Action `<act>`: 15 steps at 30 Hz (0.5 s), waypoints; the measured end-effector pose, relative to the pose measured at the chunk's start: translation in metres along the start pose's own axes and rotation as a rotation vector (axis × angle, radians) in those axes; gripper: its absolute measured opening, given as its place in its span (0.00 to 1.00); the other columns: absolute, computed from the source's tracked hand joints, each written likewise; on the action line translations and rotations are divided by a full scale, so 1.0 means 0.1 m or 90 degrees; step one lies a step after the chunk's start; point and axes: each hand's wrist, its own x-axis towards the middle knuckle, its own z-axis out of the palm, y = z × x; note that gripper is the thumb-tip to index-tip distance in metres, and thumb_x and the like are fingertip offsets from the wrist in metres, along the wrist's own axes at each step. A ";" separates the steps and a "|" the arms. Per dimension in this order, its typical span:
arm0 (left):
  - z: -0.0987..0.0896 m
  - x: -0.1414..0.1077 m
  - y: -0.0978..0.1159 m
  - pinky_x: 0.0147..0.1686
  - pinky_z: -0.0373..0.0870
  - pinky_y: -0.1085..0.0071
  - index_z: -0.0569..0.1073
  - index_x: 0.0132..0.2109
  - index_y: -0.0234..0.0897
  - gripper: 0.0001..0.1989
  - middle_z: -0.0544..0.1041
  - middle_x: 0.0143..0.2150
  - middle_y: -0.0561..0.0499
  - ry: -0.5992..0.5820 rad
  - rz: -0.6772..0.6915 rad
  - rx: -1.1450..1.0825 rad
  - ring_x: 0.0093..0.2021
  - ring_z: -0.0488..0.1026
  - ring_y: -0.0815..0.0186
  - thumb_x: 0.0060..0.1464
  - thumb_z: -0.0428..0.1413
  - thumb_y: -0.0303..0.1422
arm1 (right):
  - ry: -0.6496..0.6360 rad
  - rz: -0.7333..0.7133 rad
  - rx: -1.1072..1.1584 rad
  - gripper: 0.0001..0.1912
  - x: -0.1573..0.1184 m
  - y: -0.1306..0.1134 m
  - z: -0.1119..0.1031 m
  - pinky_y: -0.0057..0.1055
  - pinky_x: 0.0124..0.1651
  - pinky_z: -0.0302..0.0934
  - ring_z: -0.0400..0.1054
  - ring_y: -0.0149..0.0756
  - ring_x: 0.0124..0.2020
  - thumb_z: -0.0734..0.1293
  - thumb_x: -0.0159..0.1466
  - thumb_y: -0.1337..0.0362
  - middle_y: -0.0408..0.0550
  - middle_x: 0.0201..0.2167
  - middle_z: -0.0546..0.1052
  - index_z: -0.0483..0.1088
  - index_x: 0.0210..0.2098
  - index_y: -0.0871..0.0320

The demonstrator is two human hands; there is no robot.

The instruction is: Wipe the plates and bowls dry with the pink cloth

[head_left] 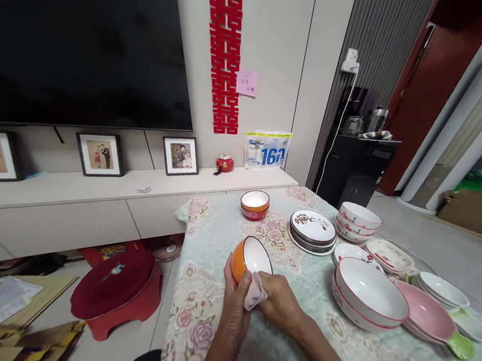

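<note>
An orange bowl point(241, 261) with a white inside and dark rim is tilted above the table, its opening facing up and to the right. My left hand point(235, 283) grips it from the left, thumb along its near side. A pale cloth point(256, 294) is bunched in my right hand point(277, 294), whose closed fingers press it to the bowl's near rim. Part of the cloth hangs below the fingers. Behind them, another orange bowl point(255, 201) sits nested in a red bowl point(255, 214) on the table.
A stack of patterned plates point(313, 226) stands right of the hands. Farther right are large white bowls point(371, 293), stacked small bowls point(359, 216) and pink dishes point(430, 315). The flowered tablecloth point(201, 311) covers the table. A red stool point(116, 282) stands left of it.
</note>
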 end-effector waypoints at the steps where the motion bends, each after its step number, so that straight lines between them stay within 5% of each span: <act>1: 0.00 0.01 0.00 0.58 0.68 0.63 0.53 0.70 0.44 0.47 0.67 0.65 0.41 -0.007 0.005 0.000 0.63 0.67 0.51 0.48 0.67 0.41 | 0.018 0.010 0.084 0.06 0.01 -0.02 0.01 0.26 0.36 0.59 0.66 0.32 0.30 0.60 0.60 0.72 0.42 0.28 0.72 0.65 0.28 0.57; 5: -0.04 0.05 -0.01 0.58 0.69 0.63 0.56 0.68 0.42 0.45 0.67 0.66 0.41 -0.003 0.042 0.009 0.63 0.67 0.50 0.48 0.66 0.44 | -0.027 -0.002 0.188 0.04 0.03 -0.06 -0.02 0.26 0.36 0.61 0.66 0.33 0.33 0.63 0.60 0.69 0.42 0.32 0.73 0.66 0.36 0.57; 8: -0.07 0.07 -0.02 0.58 0.69 0.61 0.60 0.67 0.40 0.42 0.69 0.64 0.39 0.021 0.021 0.013 0.63 0.67 0.49 0.50 0.64 0.46 | -0.103 -0.054 -0.008 0.08 0.02 -0.01 -0.10 0.30 0.45 0.61 0.68 0.36 0.38 0.64 0.56 0.73 0.46 0.37 0.75 0.69 0.35 0.57; 11: -0.06 0.06 -0.02 0.57 0.70 0.60 0.59 0.67 0.40 0.40 0.69 0.64 0.40 -0.010 0.018 -0.012 0.62 0.69 0.49 0.51 0.63 0.46 | -0.095 -0.035 -0.159 0.16 0.00 0.07 -0.11 0.39 0.58 0.55 0.68 0.41 0.47 0.62 0.54 0.76 0.50 0.42 0.77 0.71 0.39 0.56; 15: -0.04 0.04 -0.02 0.57 0.69 0.61 0.56 0.68 0.42 0.43 0.68 0.64 0.40 -0.005 -0.006 -0.005 0.62 0.69 0.50 0.50 0.65 0.44 | -0.027 0.005 -0.022 0.07 -0.01 0.06 -0.04 0.29 0.42 0.60 0.66 0.35 0.32 0.61 0.57 0.74 0.44 0.29 0.74 0.68 0.27 0.57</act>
